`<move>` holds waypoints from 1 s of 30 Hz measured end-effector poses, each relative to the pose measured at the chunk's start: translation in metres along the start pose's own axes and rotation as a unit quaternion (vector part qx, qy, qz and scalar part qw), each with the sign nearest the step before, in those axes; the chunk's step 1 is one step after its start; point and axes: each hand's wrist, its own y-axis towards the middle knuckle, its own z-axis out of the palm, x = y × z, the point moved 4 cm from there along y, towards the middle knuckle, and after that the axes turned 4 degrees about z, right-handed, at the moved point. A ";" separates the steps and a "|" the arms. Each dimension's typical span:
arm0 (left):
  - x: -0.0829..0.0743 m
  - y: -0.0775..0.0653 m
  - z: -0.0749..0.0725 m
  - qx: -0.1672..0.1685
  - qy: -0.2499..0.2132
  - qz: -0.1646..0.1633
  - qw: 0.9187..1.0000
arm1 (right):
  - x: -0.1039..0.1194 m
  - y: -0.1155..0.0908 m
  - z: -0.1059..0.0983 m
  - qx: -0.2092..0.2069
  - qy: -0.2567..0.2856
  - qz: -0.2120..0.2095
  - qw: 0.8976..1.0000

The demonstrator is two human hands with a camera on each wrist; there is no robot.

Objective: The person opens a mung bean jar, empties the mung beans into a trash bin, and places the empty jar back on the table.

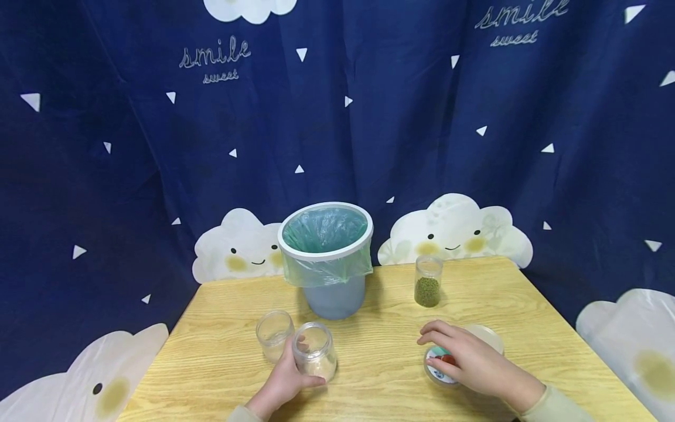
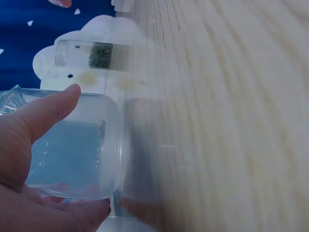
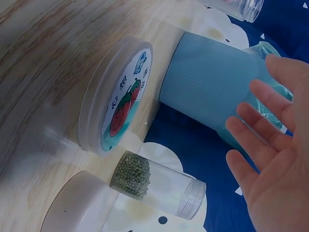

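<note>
My left hand (image 1: 285, 375) grips a clear open-topped jar (image 1: 320, 368), thumb on its near side and fingers around the far side. In the left wrist view, this jar (image 2: 91, 113) stands upright on the table. Just left of it is a second clear jar (image 1: 273, 346), partly behind the hand. Above a round lid (image 1: 437, 378) with a red fruit picture on its label, my right hand (image 1: 469, 357) hovers with loosely bent fingers. The right wrist view shows this hand (image 3: 277, 140) apart from the lid (image 3: 123, 101), holding nothing.
A blue-grey bin (image 1: 337, 299) with a green liner stands at the table's back. To its right is a clear jar of green beans (image 1: 428, 291). A pale round lid (image 1: 490, 337) lies beyond the right hand. A dark blue curtain (image 1: 369, 146) hangs behind the wooden table (image 1: 379, 363).
</note>
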 end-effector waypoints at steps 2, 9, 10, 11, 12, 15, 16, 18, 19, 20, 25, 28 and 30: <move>-0.001 -0.002 -0.001 0.004 -0.003 -0.007 1.000 | 0.000 0.000 0.000 0.000 0.002 0.001 1.000; -0.011 -0.010 -0.005 0.012 0.013 0.005 1.000 | -0.001 -0.001 0.002 0.001 0.006 -0.002 1.000; -0.012 -0.011 -0.006 0.010 0.023 0.013 1.000 | -0.001 -0.001 0.003 0.001 0.006 -0.002 1.000; -0.014 -0.012 -0.007 0.009 0.033 0.019 0.999 | -0.001 -0.001 0.003 0.001 0.006 -0.001 1.000; -0.017 -0.013 -0.007 0.006 0.045 0.027 0.999 | -0.002 -0.001 0.003 0.001 0.006 0.000 1.000; -0.022 -0.016 -0.009 -0.005 0.082 0.032 0.996 | -0.002 -0.001 0.003 0.001 0.009 0.004 1.000; -0.024 -0.016 -0.010 -0.010 0.099 0.033 0.995 | -0.002 -0.002 0.003 0.002 0.009 0.005 1.000; -0.028 -0.018 -0.011 -0.023 0.133 0.032 0.990 | -0.002 -0.002 0.001 0.002 0.007 0.005 1.000; -0.030 -0.019 -0.012 -0.030 0.151 0.031 0.988 | -0.002 -0.002 0.000 0.002 0.005 0.005 1.000; -0.033 -0.019 -0.013 -0.038 0.170 0.033 0.984 | -0.003 -0.002 -0.001 0.002 0.005 0.006 1.000; -0.047 -0.023 -0.020 -0.078 0.244 0.060 0.965 | -0.003 0.000 -0.010 -0.005 -0.001 0.008 1.000; -0.057 -0.025 -0.022 -0.098 0.287 0.082 0.949 | -0.002 0.001 -0.015 -0.009 -0.007 0.007 1.000; -0.064 -0.026 -0.022 -0.110 0.314 0.101 0.938 | -0.001 0.001 -0.017 -0.013 -0.009 0.007 1.000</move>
